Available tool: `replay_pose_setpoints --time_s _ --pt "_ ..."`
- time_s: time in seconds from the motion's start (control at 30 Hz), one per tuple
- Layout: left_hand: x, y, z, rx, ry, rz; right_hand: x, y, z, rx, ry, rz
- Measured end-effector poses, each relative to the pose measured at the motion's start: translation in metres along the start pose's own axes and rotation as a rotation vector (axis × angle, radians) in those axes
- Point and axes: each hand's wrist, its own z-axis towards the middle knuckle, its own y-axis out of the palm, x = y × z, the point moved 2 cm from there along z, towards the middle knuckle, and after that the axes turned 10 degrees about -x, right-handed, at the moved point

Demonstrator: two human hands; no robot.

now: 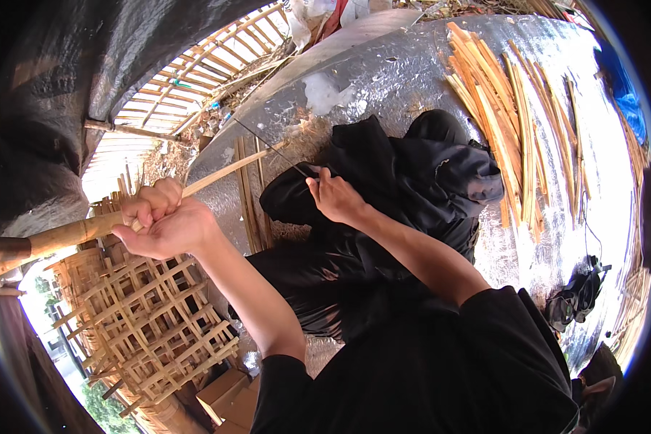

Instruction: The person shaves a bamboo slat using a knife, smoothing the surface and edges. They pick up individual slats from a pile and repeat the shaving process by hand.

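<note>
At centre left, a pale bamboo strip runs diagonally from lower left to upper right, held above a silver foil-like mat. The left hand is closed around the strip's lower end, fingers curled over it and knuckles toward the camera; its forearm rises from the lower edge, bent at the elbow. The right hand is closed on the handle of a thin dark blade, whose edge meets the strip near its upper end; this forearm crosses from the lower right over the person's black clothing.

Beside the hands, 2 or more short strips lie flat on the mat. A loose bundle of split bamboo strips lies well apart at upper right, near the mat's far edge. A stack of woven bamboo lattice panels stands just below the left hand, a thick bamboo pole crossing above it. Bare mat shows between the blade and the bundle.
</note>
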Motion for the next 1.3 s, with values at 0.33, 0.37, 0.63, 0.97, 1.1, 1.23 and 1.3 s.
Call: replay_pose_setpoints --time_s 0.33,0.37,0.63,0.97,1.1,1.23,1.3 --pt "0.027 0.031 -0.019 -0.152 -0.183 0.021 0.006 -0.025 -0.006 -0.28 0.371 0.461" --pt "0.029 0.033 -0.022 -0.1 -0.179 -0.042 0.011 -0.025 -0.007 -0.133 0.266 0.3" --pt "0.021 0.007 -0.037 -0.474 -0.103 -0.303 -0.129 -0.086 -0.045 -0.029 -0.142 0.223" --pt "0.012 -0.026 -0.043 -0.473 -0.061 -0.308 -0.066 -0.046 -0.025 -0.039 0.032 0.121" --pt "0.019 -0.021 -0.043 -0.684 -0.015 -0.219 -0.121 -0.069 -0.051 -0.082 -0.11 0.212" --pt "0.019 -0.035 -0.039 -0.816 -0.03 -0.186 -0.102 -0.063 -0.035 -0.04 -0.115 0.071" --pt "0.022 -0.042 -0.038 -0.815 -0.052 -0.2 -0.049 -0.043 -0.014 0.007 -0.111 -0.062"
